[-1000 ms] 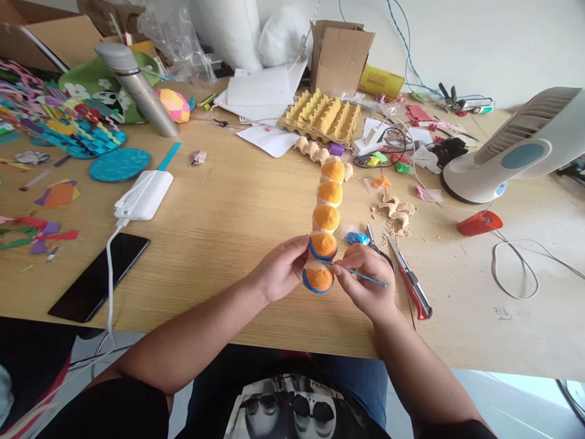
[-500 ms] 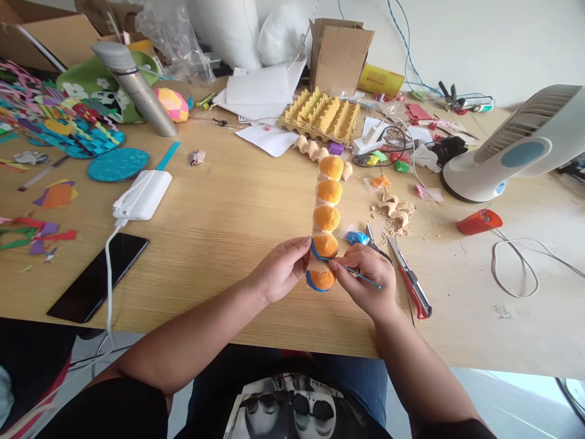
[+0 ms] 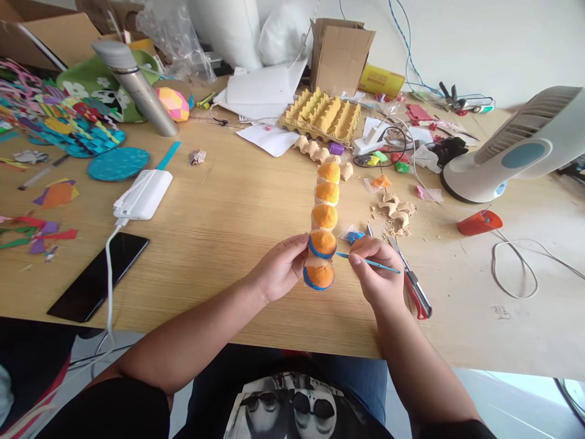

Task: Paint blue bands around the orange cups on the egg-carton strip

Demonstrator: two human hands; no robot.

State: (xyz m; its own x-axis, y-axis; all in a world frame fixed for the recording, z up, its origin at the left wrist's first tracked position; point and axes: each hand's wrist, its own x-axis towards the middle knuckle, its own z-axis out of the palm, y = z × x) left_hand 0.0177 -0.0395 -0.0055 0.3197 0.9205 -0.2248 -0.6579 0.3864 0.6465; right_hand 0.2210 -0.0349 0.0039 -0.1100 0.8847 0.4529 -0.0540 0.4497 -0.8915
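Note:
My left hand [image 3: 284, 268] is closed on a strip of egg carton [image 3: 324, 217], gripping its left edge near the lower end. Orange covers the domes of the strip, and blue edging runs round the rims of the two nearest ones. Between the thumb and fingers of my right hand [image 3: 377, 271] is a thin blue stick-like tool [image 3: 372, 263]. Its tip lies close to the right side of the second-nearest dome; whether it touches I cannot tell. Just beyond my right hand lies a blue lump in clear wrap [image 3: 353, 236], beside partly hidden scissors [image 3: 369, 230].
A red utility knife [image 3: 417, 291] lies right of my right hand. Carton scraps [image 3: 397, 210], a red cup [image 3: 479, 222] and a white fan [image 3: 507, 152] stand farther right. At left are a phone [image 3: 98, 277], power bank [image 3: 144, 194] and metal bottle [image 3: 137, 91]. A yellow egg tray [image 3: 320, 117] sits behind.
My right hand has drawn the blue tool to the right, off the dome's rim. The carton strip has tilted slightly, and blue now shows along the second-nearest dome's front rim.

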